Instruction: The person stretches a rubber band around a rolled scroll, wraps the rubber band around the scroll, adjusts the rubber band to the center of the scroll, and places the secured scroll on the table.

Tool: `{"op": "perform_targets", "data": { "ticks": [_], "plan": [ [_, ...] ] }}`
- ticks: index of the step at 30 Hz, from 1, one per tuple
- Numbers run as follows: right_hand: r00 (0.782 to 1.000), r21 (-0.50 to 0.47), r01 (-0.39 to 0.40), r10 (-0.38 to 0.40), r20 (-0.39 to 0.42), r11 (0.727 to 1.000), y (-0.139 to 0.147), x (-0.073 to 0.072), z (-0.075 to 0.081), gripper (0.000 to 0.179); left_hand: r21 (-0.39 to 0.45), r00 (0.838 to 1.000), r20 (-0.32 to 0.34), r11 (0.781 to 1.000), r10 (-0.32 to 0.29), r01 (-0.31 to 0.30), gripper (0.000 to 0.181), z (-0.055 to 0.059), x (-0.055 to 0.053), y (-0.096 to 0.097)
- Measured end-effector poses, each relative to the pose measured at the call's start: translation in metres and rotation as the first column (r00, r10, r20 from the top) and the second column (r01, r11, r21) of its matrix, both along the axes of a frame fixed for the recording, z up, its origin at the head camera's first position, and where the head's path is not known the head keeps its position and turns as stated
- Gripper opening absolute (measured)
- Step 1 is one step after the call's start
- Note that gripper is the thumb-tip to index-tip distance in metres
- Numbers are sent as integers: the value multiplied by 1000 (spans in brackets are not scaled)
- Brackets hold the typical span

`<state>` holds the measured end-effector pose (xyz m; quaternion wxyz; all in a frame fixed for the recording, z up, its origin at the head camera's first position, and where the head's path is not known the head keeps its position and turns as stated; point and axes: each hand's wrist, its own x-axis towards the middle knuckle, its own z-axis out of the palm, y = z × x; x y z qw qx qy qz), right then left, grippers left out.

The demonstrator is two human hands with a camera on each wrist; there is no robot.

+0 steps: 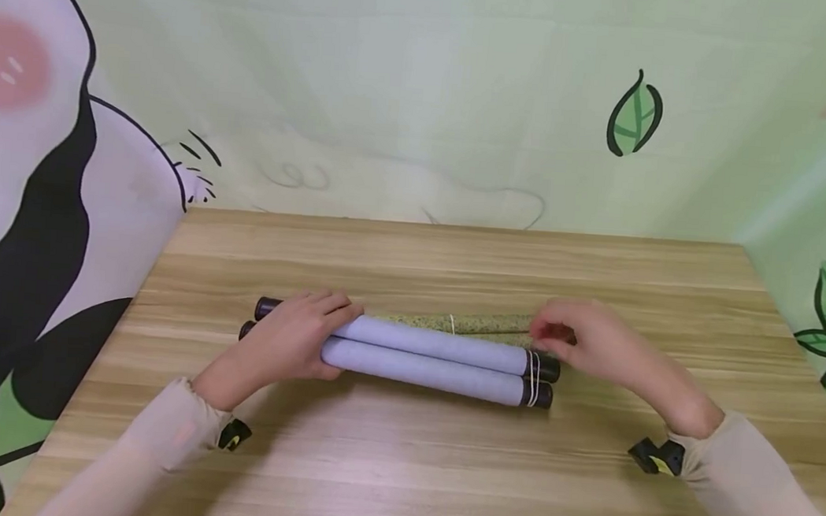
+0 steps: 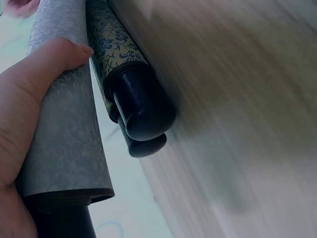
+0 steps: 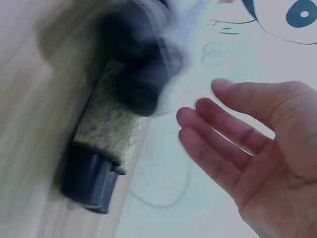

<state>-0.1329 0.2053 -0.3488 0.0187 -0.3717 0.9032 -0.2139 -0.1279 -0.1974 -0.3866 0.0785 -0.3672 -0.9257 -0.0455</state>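
Two pale lavender-blue scrolls [image 1: 443, 343] with black end knobs lie side by side in the grip of my left hand [image 1: 295, 334], near their left end. In the left wrist view the thumb lies across the floral-patterned pale scroll [image 2: 67, 129]. A thin white band [image 1: 534, 380] loops around their right ends. Behind them, a pair of yellow-green patterned scrolls [image 1: 494, 324] is partly hidden. My right hand [image 1: 596, 340] hovers beside the banded ends. In the right wrist view its fingers are loosely bent and apart, with nothing between them.
The scrolls are over a wood-grain table [image 1: 399, 478]. A second white band [image 1: 452, 324] circles the patterned scrolls. At the table's back edge hangs a pale green cloth backdrop [image 1: 409, 92] with cartoon panda and leaf drawings.
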Motion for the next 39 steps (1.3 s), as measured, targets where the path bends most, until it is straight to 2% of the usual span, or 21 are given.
{"op": "perform_targets", "data": {
  "ticks": [3, 6, 12, 16, 19, 20, 24, 27, 29, 31, 33, 36, 39],
  "plan": [
    [988, -14, -87, 85, -125, 996, 5, 1, -7, 27, 50, 999, 25, 998, 29, -31, 79, -2, -1, -3],
    [961, -11, -170, 163, -225, 985, 7, 3, -14, 36, 93, 999, 33, 995, 33, -36, 76, -4, -3, -4],
    [896, -17, -243, 218, -386, 970, 5, 3, -21, 27, 128, 999, 43, 992, 10, -15, 75, -8, -3, -7],
    [891, -59, -226, 181, -417, 972, 5, 4, -27, 2, 117, 1000, 28, 993, 13, -16, 76, -5, -3, -6],
    [904, -109, -169, 111, -413, 980, 4, 7, -35, 17, 101, 1000, 12, 995, -15, 14, 76, -2, -4, -4],
    [905, -119, -150, 88, -416, 981, 3, 7, -37, 16, 93, 1000, 9, 995, -29, 28, 76, -2, -4, -3],
    [915, -151, -71, 4, -404, 986, 2, 6, -44, 4, 80, 998, -2, 995, -62, 62, 77, -2, -3, -1],
    [925, -151, -23, -36, -379, 988, 2, 3, -45, 10, 91, 997, -10, 993, -71, 72, 76, -2, -1, -1],
    [942, -134, 23, -66, -328, 991, 1, 1, -43, 11, 98, 996, -21, 992, -83, 85, 76, -2, 0, -2],
    [962, -118, 99, -126, -243, 988, -1, 0, -41, 11, 105, 995, -35, 990, -91, 94, 76, -2, 0, -2],
    [967, -128, 185, -204, -150, 974, -4, 1, -38, 9, 108, 995, -39, 990, -91, 95, 76, -2, 0, -2],
    [951, -202, 296, -308, -33, 934, -12, 3, -34, 12, 109, 997, -38, 991, -73, 77, 77, 0, 0, -1],
    [946, -292, 317, -322, 32, 902, -21, 8, -31, 15, 97, 998, -31, 994, -56, 58, 77, 3, 0, 1]
  ]
}}
